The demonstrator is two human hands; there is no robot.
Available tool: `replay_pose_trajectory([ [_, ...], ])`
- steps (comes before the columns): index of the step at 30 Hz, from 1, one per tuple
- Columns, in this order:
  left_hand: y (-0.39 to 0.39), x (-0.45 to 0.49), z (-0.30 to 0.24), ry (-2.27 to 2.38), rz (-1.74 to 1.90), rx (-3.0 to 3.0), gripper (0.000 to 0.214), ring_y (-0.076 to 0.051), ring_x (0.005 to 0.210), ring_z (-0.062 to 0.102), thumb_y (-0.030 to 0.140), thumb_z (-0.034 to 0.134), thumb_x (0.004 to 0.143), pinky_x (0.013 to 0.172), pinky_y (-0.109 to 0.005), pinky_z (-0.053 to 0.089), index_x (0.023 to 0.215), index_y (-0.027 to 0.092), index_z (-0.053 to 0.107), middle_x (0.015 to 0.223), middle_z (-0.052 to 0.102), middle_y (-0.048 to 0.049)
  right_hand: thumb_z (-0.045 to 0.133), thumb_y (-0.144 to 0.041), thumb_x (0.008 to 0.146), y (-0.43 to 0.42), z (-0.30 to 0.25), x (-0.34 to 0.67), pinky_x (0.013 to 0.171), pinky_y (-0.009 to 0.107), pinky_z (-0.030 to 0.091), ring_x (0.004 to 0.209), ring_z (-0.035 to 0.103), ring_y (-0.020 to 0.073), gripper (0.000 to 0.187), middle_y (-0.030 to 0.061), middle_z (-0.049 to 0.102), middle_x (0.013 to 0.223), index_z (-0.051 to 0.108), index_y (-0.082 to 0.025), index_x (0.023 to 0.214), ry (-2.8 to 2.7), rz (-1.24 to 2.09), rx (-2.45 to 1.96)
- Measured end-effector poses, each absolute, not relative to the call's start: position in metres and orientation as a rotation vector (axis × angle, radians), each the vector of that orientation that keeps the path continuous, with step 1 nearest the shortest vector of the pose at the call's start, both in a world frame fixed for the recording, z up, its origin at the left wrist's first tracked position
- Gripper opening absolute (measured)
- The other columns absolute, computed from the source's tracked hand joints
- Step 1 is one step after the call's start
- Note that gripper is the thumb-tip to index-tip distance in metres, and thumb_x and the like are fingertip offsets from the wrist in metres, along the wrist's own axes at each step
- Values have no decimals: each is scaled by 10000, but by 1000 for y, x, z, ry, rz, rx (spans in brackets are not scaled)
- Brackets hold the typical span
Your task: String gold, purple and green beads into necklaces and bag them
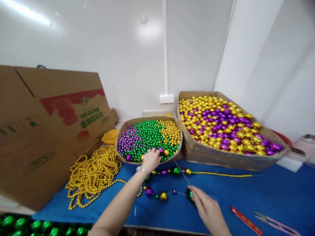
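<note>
My left hand [151, 160] reaches over the near rim of the middle box [119, 156]. It touches the small green, purple and gold beads [150, 132] there, and its fingertips are hidden from me. Larger purple and gold beads lie around the fingers. My right hand [205, 205] is closed on a long thin needle [182, 173], which points up and left toward that box. A big green bead [189, 194] sits at its fingers, partly covered by them. From there a clear thread strung with purple, gold and green beads [163, 195] curves left across the blue cloth [172, 213].
Gold bead strands [95, 173] are heaped at left, before a large carton [56, 131] and a yellow basket [110, 136]. A bigger box [209, 157] of gold and purple beads stands right. Thread snips [275, 223] and a red strip [246, 220] lie front right.
</note>
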State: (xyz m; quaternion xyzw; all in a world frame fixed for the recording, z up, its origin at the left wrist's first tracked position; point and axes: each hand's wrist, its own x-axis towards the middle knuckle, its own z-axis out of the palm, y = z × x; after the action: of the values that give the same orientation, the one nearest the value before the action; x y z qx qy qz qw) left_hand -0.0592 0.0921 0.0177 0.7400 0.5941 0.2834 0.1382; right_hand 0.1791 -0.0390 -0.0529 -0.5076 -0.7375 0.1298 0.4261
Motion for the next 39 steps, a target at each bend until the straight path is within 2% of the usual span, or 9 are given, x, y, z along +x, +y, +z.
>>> replay_pose_trajectory([
  [4, 103, -60, 10, 1623, 889, 2038, 182, -255, 956, 539, 235, 655, 711, 843, -366, 421, 890, 204, 648, 963, 576, -80, 357, -316, 942, -46, -51, 177, 609, 183, 558, 680, 700, 143, 336, 34, 730, 864, 571, -222, 1183, -1864, 288, -1283],
  [9, 86, -55, 16, 1321, 1109, 1675, 282, -195, 846, 605, 372, 523, 832, 731, -320, 491, 1040, 194, 591, 975, 609, -77, 366, -294, 940, -52, -47, 174, 689, 203, 563, 820, 697, 161, 304, 61, 704, 1018, 604, -215, 1112, -1894, 212, -1232],
  [13, 62, -48, 22, 822, 1223, 917, 283, -169, 736, 645, 341, 664, 749, 691, -315, 516, 952, 174, 560, 857, 640, -47, 382, -263, 932, -55, -45, 170, 711, 209, 562, 825, 696, 159, 283, 54, 715, 975, 614, -206, 1083, -1902, 128, -1178],
  [15, 51, -45, 23, 739, 1227, 767, 284, -171, 742, 657, 299, 698, 726, 700, -307, 520, 938, 171, 561, 822, 648, -36, 388, -255, 930, -57, -45, 168, 711, 214, 563, 819, 696, 160, 278, 55, 718, 958, 622, -199, 1069, -1911, 89, -1164],
  [20, 39, -39, 24, 684, 1212, 693, 308, -189, 804, 663, 236, 710, 717, 748, -310, 520, 986, 147, 588, 860, 649, -42, 388, -252, 933, -59, -48, 168, 712, 222, 564, 824, 695, 160, 281, 55, 720, 947, 628, -197, 1067, -1917, 51, -1167],
  [25, 35, -36, 22, 658, 1266, 735, 292, -183, 815, 652, 161, 738, 667, 795, -350, 512, 922, 151, 593, 882, 648, -34, 376, -266, 938, -59, -46, 171, 701, 225, 566, 823, 695, 162, 291, 54, 720, 945, 631, -201, 1063, -1917, 44, -1194],
  [32, 35, -30, 17, 674, 1281, 633, 281, -204, 842, 658, 169, 721, 670, 864, -386, 492, 918, 133, 595, 829, 654, -39, 382, -249, 932, -60, -46, 169, 691, 221, 564, 795, 697, 155, 285, 42, 725, 916, 637, -203, 1051, -1957, -1, -1145],
  [39, 31, -26, 17, 671, 1326, 641, 318, -209, 848, 655, 163, 751, 628, 855, -400, 489, 892, 151, 573, 818, 637, -23, 371, -262, 934, -60, -48, 169, 689, 214, 562, 767, 698, 148, 303, 40, 729, 886, 645, -200, 1048, -1957, -24, -1170],
])
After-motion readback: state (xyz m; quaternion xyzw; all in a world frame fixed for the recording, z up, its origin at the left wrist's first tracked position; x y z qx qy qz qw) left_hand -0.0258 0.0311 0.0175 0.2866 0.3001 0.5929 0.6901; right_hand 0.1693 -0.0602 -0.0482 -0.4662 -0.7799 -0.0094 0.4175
